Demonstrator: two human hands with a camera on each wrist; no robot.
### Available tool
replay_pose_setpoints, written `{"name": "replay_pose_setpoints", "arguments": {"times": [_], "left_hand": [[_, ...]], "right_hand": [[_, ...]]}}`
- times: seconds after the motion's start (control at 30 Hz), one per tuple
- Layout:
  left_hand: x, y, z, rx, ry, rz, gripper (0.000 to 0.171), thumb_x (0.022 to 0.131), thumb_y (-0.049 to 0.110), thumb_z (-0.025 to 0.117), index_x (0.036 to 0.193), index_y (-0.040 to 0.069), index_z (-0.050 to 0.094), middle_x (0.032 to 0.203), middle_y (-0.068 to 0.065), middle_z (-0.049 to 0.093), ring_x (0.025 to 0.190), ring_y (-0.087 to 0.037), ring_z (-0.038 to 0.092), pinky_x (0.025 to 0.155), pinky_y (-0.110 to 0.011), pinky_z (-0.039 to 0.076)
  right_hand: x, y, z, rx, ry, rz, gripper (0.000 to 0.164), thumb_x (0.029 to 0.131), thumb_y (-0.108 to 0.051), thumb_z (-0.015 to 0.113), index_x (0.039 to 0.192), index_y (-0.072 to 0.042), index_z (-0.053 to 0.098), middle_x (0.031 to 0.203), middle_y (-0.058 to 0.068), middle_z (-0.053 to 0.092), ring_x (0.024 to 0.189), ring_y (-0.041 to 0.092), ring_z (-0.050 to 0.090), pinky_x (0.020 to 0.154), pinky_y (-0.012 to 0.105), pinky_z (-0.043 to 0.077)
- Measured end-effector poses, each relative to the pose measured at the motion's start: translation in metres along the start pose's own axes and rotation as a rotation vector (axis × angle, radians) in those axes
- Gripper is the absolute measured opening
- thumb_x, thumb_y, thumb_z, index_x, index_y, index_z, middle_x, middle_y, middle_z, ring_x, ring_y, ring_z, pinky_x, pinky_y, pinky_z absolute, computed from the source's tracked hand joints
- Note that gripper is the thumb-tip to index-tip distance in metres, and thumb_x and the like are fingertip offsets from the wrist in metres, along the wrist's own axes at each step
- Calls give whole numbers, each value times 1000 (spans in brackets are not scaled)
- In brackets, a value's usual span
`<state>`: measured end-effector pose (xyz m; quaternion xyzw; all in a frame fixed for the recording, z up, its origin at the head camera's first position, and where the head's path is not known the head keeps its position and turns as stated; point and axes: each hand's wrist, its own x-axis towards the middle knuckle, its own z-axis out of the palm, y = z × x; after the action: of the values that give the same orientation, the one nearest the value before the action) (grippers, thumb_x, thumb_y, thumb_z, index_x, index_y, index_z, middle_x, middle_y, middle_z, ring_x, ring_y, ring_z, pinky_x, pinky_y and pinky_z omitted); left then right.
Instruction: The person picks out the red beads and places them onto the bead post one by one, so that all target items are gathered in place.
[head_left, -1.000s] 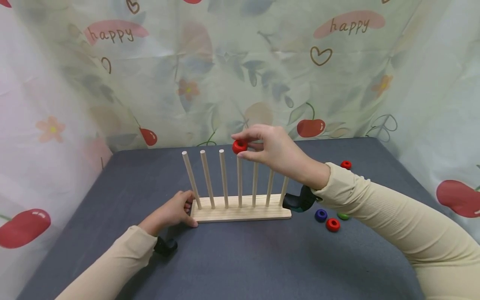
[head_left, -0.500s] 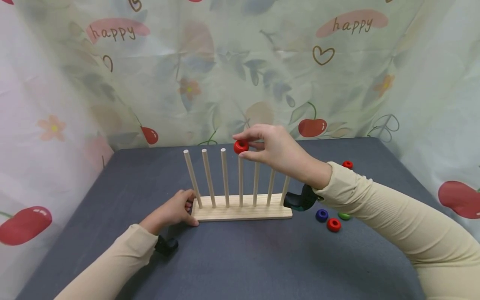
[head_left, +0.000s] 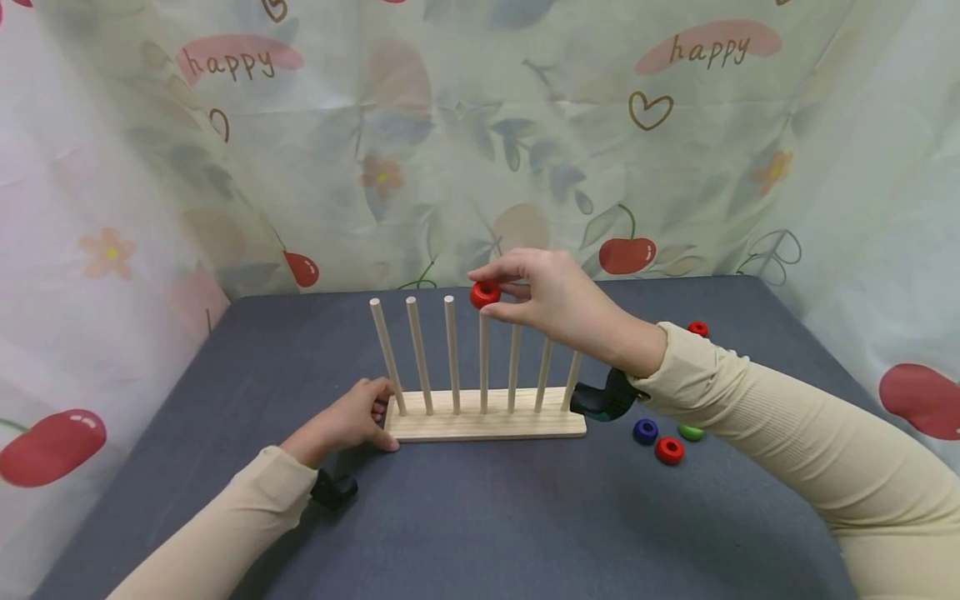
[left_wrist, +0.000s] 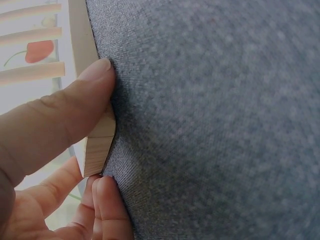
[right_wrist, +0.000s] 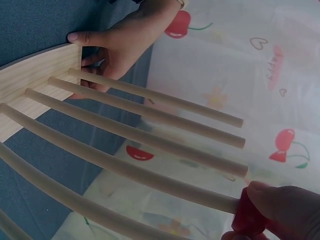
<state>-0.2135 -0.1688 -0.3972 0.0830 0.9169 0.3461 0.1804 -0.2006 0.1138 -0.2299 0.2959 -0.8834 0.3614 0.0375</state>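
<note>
White cloth (head_left: 45, 275) with a red cherry picture on the far left. Next, a cream cloth sleeve (head_left: 217, 529), then a bare left hand (head_left: 352, 423), pinching the left end of a long, flat, pale wood board (head_left: 487, 428) between thumb and bent fingers. Up from the board, seven thin, round wood pegs (head_left: 453, 358) in one row. At the tip of the fourth peg, a small, fat red ring (head_left: 480, 301); hard to tell if threaded on or just touching. Around that ring, a bare right hand (head_left: 558, 300), pinching with thumb and fingers. Farther right, on a dark grey-blue table (head_left: 495, 525), close together, a small, round blue ring (head_left: 638, 435), a second fat red ring (head_left: 663, 456) and a round green piece (head_left: 691, 433), partly hidden. Behind the right arm, another small red ring (head_left: 698, 332).
</note>
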Motion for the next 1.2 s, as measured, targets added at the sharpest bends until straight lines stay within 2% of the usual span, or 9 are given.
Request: {"name": "replay_pose_setpoints", "arguments": {"times": [0.4,0.7,1.2], "left_hand": [[4,-3,1,2,4,-10,66,63,-2,87,120,1,53,111,-15,41,99,-27,44,85,-39,41],[1,-1,0,11,-5,-10,67,63,0,87,120,-1,52,112,-17,42,101,-28,46,87,-41,42],[0,1,-1,8,2,5,66,64,-1,87,120,-2,52,113,-18,43,101,-28,48,89,-42,43]], "right_hand": [[0,0,0,-57,-16,-8,39,81,-8,76,120,-8,66,120,5,65,113,17,64,91,28,51],[0,0,-1,-56,-20,2,38,82,-10,76,119,-8,67,120,5,65,112,16,64,91,27,51],[-4,4,-2,80,21,-38,36,82,-6,75,117,-7,67,117,6,66,110,16,64,90,29,51]]}}
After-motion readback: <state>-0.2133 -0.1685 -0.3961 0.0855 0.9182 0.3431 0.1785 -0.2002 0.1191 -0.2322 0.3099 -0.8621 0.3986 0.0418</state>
